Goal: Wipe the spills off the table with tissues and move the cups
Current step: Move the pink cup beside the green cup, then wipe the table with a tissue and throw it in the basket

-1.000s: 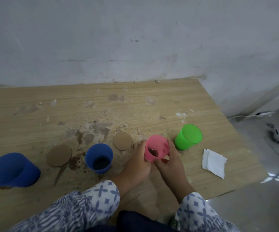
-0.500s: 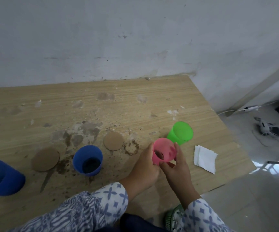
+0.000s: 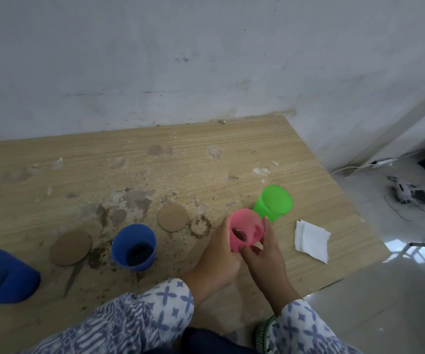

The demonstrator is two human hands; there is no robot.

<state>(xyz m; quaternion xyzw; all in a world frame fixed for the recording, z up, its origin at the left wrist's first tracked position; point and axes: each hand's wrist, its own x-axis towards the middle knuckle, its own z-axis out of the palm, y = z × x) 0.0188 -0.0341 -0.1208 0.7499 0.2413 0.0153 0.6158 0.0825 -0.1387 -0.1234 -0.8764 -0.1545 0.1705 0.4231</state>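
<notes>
- Two hands grip the pink cup: your left hand curls round its left side, and your right hand has its thumb under the base and its fingers up the right side.
- You hold the pink cup tilted, mouth toward you, with a dark dreg inside (whether its base touches the table cannot be told).
- The green cup stands upright just behind the pink cup, slightly to the right.
- The tissue lies folded on the table to the right of your right hand, near the front edge and apart from the cups.
- The blue cup stands upright to the left of your left hand, with dark liquid in it.
- Brown spill marks the wood left of the blue cup, and a ring stain sits just left of your left hand.
- One disc lies flat beside that ring; a second disc lies left of the blue cup.
- At the far left, a big blue tub lies on its side.
</notes>
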